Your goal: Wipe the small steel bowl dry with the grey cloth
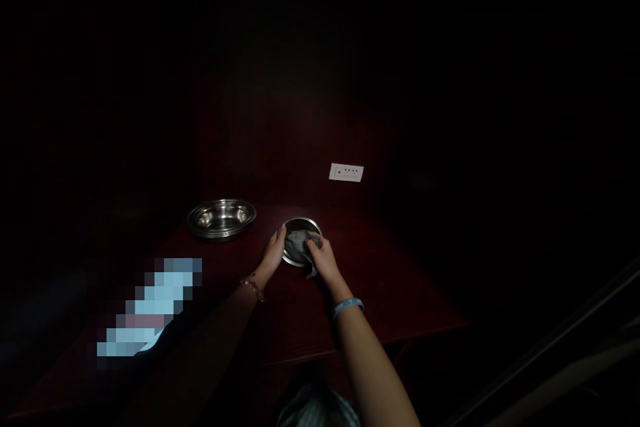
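Note:
A round steel bowl (301, 221) is held over the dark red table in front of me. My left hand (273, 253) grips its left rim, thumb on the inner side and fingers hidden behind. Inside the bowl, my right hand (323, 257) is closed on a grey cloth (297, 244) pressed against the metal. One corner of the cloth hangs over the near rim. Whether the bowl's base touches the table cannot be seen.
Shallow steel dishes (223, 235), apparently stacked, stand to the left on the red table (400, 300). A pixelated bright object (155, 307) lies at the near left. A white socket panel (346, 173) is on the back wall. The surroundings are very dark.

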{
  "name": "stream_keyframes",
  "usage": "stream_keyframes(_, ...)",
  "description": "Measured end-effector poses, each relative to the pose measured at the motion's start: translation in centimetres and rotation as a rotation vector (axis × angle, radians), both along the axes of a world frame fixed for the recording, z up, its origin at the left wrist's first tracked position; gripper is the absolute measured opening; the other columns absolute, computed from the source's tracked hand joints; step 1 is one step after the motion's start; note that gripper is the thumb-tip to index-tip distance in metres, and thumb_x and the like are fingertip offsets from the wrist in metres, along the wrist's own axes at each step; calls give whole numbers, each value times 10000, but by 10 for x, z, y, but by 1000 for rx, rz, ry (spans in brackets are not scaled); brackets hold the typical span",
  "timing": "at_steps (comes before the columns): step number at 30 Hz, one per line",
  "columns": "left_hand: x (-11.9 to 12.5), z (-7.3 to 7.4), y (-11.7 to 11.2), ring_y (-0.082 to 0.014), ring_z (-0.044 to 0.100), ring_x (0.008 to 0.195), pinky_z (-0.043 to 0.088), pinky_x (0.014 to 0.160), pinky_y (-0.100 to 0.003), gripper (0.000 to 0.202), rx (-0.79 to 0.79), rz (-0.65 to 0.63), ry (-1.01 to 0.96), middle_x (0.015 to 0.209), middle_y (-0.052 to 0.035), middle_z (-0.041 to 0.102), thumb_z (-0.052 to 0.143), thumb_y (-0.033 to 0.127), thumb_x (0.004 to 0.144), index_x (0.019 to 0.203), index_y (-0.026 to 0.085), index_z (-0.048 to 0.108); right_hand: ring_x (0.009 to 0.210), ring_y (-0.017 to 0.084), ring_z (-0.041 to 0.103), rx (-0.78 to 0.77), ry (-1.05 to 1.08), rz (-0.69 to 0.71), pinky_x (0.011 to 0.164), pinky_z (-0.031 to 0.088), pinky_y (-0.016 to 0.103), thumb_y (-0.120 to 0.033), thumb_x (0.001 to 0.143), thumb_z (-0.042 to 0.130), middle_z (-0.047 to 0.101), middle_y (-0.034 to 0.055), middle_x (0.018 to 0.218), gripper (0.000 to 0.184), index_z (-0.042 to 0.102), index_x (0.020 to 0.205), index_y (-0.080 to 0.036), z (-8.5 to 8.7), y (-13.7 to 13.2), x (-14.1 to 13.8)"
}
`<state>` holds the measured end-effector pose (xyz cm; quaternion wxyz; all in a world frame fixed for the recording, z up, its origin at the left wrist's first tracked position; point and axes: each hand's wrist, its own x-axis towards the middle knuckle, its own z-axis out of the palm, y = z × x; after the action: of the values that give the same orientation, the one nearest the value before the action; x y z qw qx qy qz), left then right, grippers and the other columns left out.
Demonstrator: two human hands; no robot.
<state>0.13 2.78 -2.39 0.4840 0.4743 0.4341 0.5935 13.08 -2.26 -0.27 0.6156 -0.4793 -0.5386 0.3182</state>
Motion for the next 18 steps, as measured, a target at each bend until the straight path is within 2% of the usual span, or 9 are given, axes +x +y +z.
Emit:
stream_keyframes(7,-1,-3,1,-247,646,1123,457,1024,-365,413,12,-5,-3,1172,-143,710,424,436,944,1069,133,676,946,210,650,45,192,-256,922,488,323,-320,726,568,735,67,971,283,686,924,-156,0,8,16)
stream_keyframes(11,0,-6,4,-251,652,1106,448,1035,-378,412,20,-5,-24,1177,-149,707,442,441,930,1066,131,676,973,208,649,95,99,-333,936,484,333,-315,773,541,729,70,1024,299,675,994,-164,7,0,16)
stream_keyframes(14,0,-8,6,-256,662,1076,463,1017,-387,430,35,-4,-38,1141,-146,718,459,476,913,1055,133,678,968,204,665,160,-171,-224,916,497,331,-341,837,540,732,52,1057,304,680,1070,-204,12,-12,8)
stream_keyframes(18,1,-7,5,-263,657,1077,469,1007,-387,438,64,19,-36,1084,-138,731,510,526,869,999,145,683,1037,226,673,229,-656,19,969,473,368,-395,863,609,739,38,1106,291,694,1111,-266,15,-25,-1)
